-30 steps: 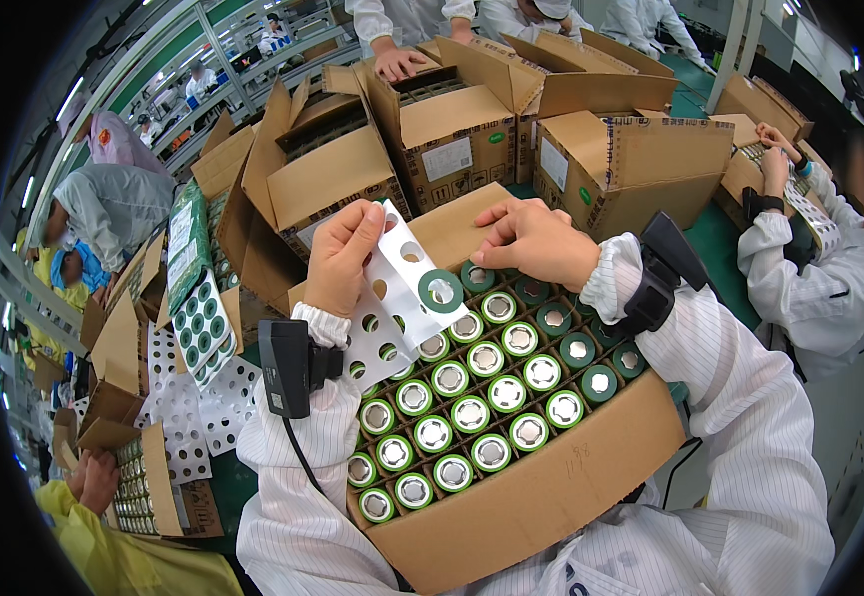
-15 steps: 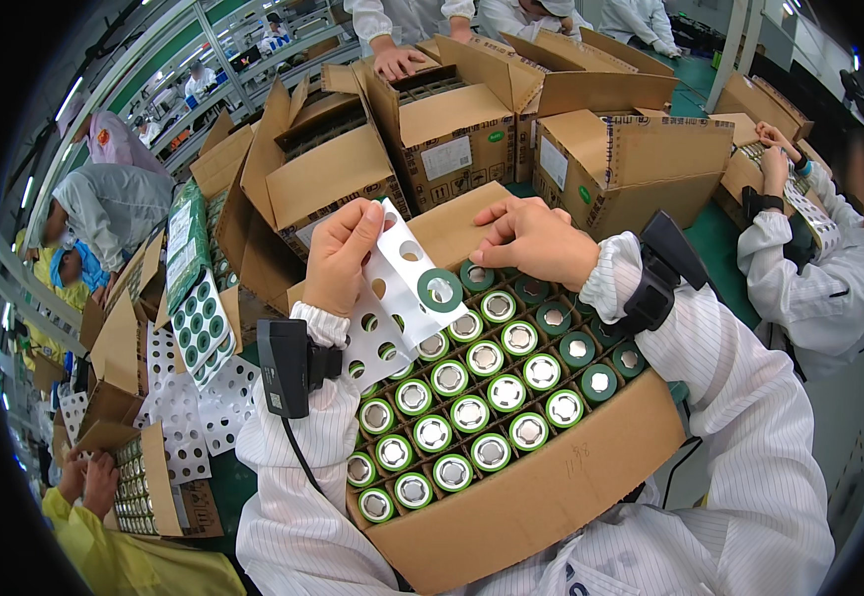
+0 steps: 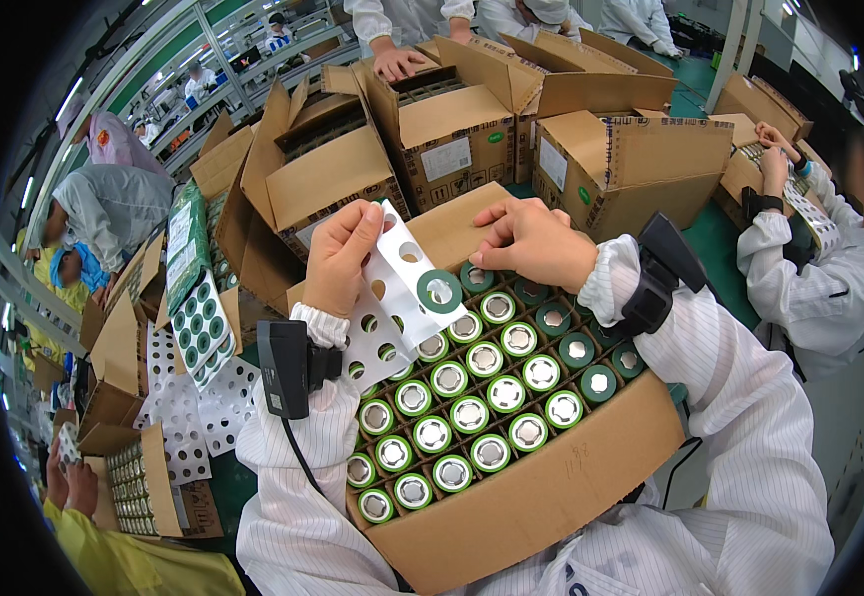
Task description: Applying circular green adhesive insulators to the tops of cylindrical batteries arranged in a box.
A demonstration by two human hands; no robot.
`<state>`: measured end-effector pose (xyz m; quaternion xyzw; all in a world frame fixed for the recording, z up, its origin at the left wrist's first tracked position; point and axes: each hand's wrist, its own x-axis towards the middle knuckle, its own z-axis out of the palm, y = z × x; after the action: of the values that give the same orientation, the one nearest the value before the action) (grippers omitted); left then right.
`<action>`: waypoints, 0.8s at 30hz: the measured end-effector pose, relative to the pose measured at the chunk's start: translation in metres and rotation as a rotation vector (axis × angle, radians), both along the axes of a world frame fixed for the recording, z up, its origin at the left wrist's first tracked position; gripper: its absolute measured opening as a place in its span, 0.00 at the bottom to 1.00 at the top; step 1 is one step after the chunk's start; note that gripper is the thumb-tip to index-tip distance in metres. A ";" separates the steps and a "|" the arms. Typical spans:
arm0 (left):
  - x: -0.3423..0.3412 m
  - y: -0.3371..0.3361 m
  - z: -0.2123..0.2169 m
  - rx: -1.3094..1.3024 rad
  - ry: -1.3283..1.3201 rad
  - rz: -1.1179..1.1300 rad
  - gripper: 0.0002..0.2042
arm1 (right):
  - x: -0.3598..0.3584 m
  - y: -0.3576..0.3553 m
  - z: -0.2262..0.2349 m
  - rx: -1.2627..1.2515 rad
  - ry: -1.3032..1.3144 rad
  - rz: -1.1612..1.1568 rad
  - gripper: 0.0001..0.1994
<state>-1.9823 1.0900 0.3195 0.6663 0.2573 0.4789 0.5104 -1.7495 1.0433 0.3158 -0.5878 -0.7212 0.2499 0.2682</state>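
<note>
Cartons crowd the open box (image 3: pixel 551 497); left hand (image 3: pixel 338 260) pinches a perforated sheet (image 3: pixel 392 298), right hand (image 3: pixel 536 238) curls over cells (image 3: pixel 472 412).

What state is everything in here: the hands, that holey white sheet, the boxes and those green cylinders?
Left hand: gripping the white perforated sheet.
White perforated sheet: lifted, tilted over the cells.
Right hand: resting on the far row of cells.
Green cylindrical cells: upright, packed in rows.
Cardboard box: open, nearly full.

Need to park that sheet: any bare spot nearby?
Little room. The box is packed with cells. The beige flap between the left hand and right hand is bare. Left, sheets crowd the table.
</note>
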 end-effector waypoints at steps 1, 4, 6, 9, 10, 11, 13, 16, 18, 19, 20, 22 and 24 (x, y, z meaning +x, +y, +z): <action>0.000 0.000 0.000 0.000 0.000 0.000 0.13 | 0.001 0.001 -0.002 0.005 0.015 0.004 0.12; 0.001 -0.002 0.001 -0.014 -0.007 0.000 0.13 | 0.001 0.001 -0.003 0.014 0.032 0.008 0.11; 0.001 -0.002 0.001 -0.015 -0.008 -0.004 0.13 | 0.001 0.001 -0.004 0.018 0.033 0.008 0.11; 0.001 -0.002 0.001 -0.020 -0.011 -0.007 0.13 | 0.001 0.001 -0.006 0.059 0.022 0.008 0.10; 0.001 -0.002 0.002 -0.023 -0.014 -0.008 0.13 | 0.001 0.001 -0.007 0.076 0.019 0.010 0.10; 0.002 -0.002 0.002 -0.023 -0.015 -0.009 0.13 | 0.001 0.001 -0.007 0.092 0.017 0.012 0.09; 0.002 -0.002 0.002 -0.027 -0.018 -0.007 0.13 | 0.000 -0.004 -0.003 0.102 -0.032 0.005 0.09; 0.001 -0.001 0.001 -0.022 -0.022 -0.018 0.13 | -0.003 -0.007 -0.002 0.114 -0.091 -0.004 0.08; 0.001 -0.002 0.001 -0.022 -0.023 -0.014 0.13 | -0.004 -0.007 -0.002 0.118 -0.100 -0.006 0.08; 0.001 -0.002 0.002 -0.021 -0.025 -0.010 0.13 | -0.005 -0.007 -0.003 0.124 -0.102 -0.005 0.08; 0.001 -0.003 0.002 -0.020 -0.024 -0.009 0.13 | -0.006 -0.007 -0.004 0.129 -0.104 -0.002 0.07; -0.001 -0.005 0.004 -0.024 -0.026 0.003 0.13 | -0.008 -0.006 -0.005 0.142 -0.098 0.003 0.07; -0.005 -0.007 0.005 -0.021 -0.018 0.008 0.13 | -0.011 -0.005 -0.009 0.156 -0.091 0.012 0.07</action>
<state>-1.9873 1.0828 0.3244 0.6556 0.2604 0.4839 0.5179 -1.7604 1.0383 0.3063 -0.5715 -0.7535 0.1677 0.2785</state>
